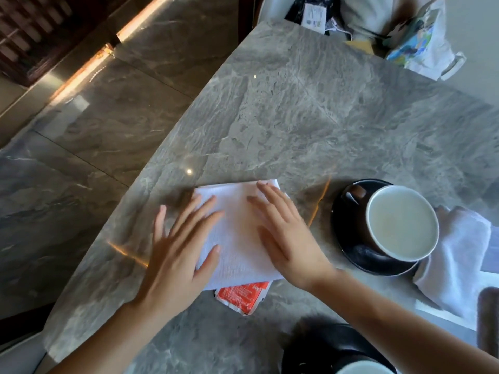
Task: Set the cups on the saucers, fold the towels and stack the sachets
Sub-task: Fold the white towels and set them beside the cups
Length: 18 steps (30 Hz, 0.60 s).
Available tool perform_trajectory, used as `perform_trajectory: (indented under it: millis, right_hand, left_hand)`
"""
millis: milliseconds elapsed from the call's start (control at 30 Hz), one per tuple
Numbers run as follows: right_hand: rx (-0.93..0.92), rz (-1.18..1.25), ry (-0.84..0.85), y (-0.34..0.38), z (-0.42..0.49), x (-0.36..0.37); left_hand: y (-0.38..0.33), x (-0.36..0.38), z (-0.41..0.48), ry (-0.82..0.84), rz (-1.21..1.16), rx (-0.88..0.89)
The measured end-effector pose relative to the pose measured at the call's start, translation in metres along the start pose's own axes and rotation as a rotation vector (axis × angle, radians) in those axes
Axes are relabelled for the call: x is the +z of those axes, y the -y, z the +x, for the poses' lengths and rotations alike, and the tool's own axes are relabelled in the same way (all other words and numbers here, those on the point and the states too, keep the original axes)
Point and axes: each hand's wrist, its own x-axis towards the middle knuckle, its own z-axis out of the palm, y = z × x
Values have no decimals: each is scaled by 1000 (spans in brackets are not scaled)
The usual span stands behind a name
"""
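Note:
A folded white towel [237,233] lies flat on the grey marble table [297,117]. My left hand [178,247] presses its left edge with fingers spread. My right hand [286,233] lies flat on its right half, also spread. A red sachet [241,295] pokes out from under the towel's near edge. To the right, a dark cup with a white inside [402,222] stands on a black saucer [351,252]. Another white towel [456,255], loosely folded, lies beyond the saucer at the right. A second cup's rim [364,369] and dark saucer [324,344] show at the bottom edge.
The table's curved left edge drops to a glossy stone floor [94,130]. A plastic bag [421,41] and other clutter sit at the table's far right corner. A dark object [488,319] stands at the right edge.

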Motion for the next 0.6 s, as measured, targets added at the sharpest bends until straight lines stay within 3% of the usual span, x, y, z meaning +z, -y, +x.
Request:
perform_trajectory:
  millis: [100,200,267,400,600]
  right_hand:
    - [-27,-28,-18,6,-31,-10]
    - [-1,-242,182,5,-56,-14]
    - [-42,-448,283,-1,-60,-13]
    - [-87,-561,235,-5,-48,-12]
    - [-150,-350,90,-11,-46,-13]
  left_hand:
    - [-5,-2,-27,55,60,137]
    - [-13,4,-39,191,124,52]
    - [-17,8,-38,180,150,22]
    - [-17,10,-28,97,120,17]
    - [-8,5,-26,16,1,28]
